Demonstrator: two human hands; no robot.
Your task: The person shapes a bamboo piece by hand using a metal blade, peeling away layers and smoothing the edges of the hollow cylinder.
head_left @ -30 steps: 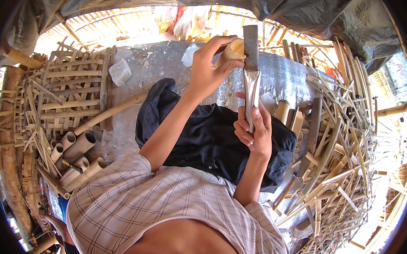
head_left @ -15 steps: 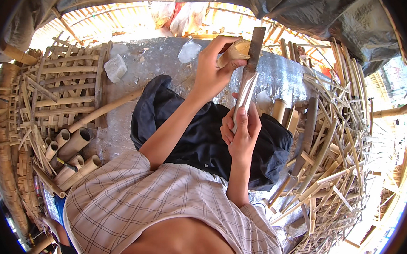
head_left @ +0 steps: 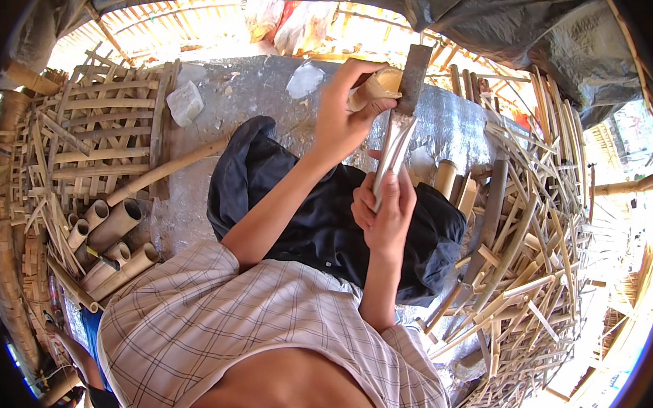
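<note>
Fingers and thumb of my left hand are wrapped round a short bamboo piece, its pale cut end turned to the right. My right hand grips the long silvery handle of a knife. The dark, broad blade stands upright right beside the bamboo's cut end; whether they touch, I cannot tell. Both hands are raised above my lap, which is covered in black cloth.
Bamboo tubes stand at the left by a woven bamboo lattice. Split bamboo strips are heaped on the right. A pale stone-like block lies on the grey ground sheet, and dark plastic sheeting hangs overhead.
The knife blade has shifted very slightly to the right against the bamboo's cut end. Both hands keep their grips.
</note>
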